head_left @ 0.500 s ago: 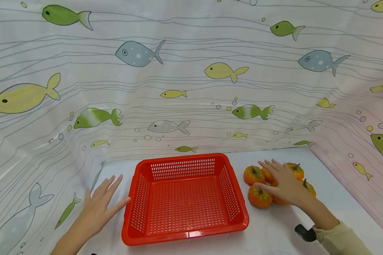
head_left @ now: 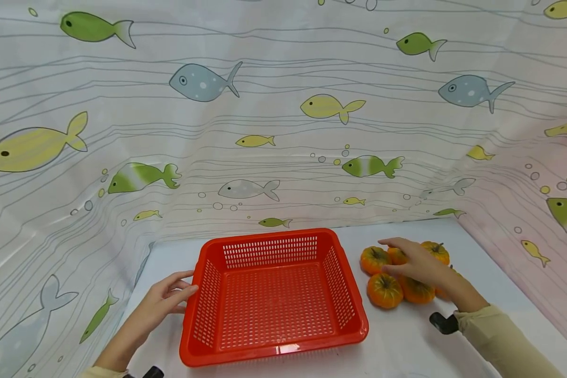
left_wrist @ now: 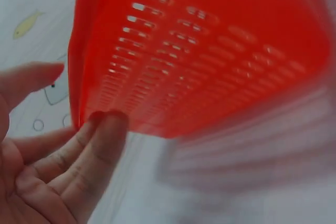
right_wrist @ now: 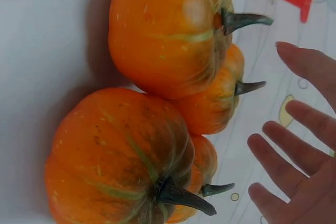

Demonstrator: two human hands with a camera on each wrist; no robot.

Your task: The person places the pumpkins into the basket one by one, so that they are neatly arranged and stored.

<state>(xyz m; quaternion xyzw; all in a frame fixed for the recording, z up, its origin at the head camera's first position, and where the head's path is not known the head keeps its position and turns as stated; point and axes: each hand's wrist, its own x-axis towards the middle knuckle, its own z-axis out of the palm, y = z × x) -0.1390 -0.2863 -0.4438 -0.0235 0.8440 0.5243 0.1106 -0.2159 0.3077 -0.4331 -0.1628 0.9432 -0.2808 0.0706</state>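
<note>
One worktop carries a red plastic basket; steady its rim with the left hand, whose grip is loose, thumb just off it. The right hand, fingers spread and empty, hovers over pumpkins right of the basket; best cup one by its sides. The plastic is perforated, the pumpkins squat, ribbed, stems curved.

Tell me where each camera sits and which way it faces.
Head: worn on the head, facing forward and down at the red basket and pumpkins; left hand and right hand show.
Left wrist: on that wrist, facing the basket's side; left hand shows.
Right wrist: on that wrist, facing the pumpkins; right hand shows.
Head and right wrist share pumpkins and basket.
</note>
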